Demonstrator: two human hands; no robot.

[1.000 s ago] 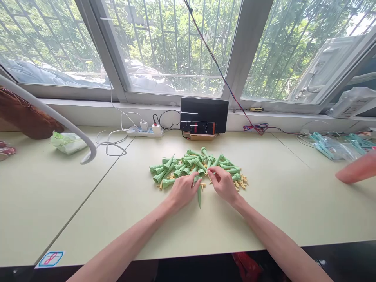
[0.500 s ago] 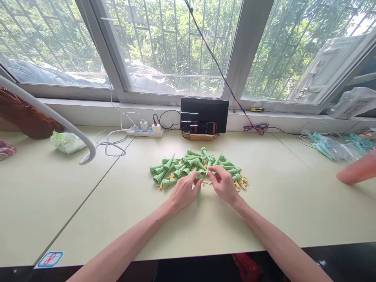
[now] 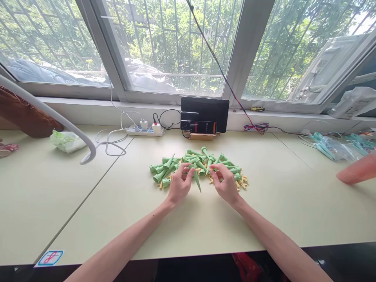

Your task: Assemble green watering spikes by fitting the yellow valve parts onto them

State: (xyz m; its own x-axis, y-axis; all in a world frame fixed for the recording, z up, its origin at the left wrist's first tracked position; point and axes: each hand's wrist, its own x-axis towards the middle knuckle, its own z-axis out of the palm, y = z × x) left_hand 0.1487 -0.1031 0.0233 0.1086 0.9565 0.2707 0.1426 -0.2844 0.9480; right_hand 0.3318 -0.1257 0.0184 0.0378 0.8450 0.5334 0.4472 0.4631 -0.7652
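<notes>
A green plant watering spike point(image 3: 196, 181) is pinched by its wide end in my left hand point(image 3: 179, 183), its point slanting down to the right. A small yellow valve piece point(image 3: 198, 170) shows at that wide end; I cannot tell if it is fitted in. Just to the right, my right hand point(image 3: 225, 183) has thumb and forefinger drawn together at the pile's front edge. What lies between those fingertips is too small to make out. Behind both hands spreads a pile of green spikes point(image 3: 168, 164), and loose yellow valve pieces point(image 3: 242, 182) lie at its right side.
A dark tablet point(image 3: 204, 109) with a phone point(image 3: 202, 127) before it stands behind the pile. To the left are a power strip point(image 3: 145, 132), a white curved arm point(image 3: 88, 147) and a packet point(image 3: 67, 141). Plastic bags point(image 3: 329, 145) lie at the right.
My left hand has lifted the green spike up and slightly left, tilting it so its point swings rightward. The yellow piece now shows by its wide end. My right hand has barely moved.
</notes>
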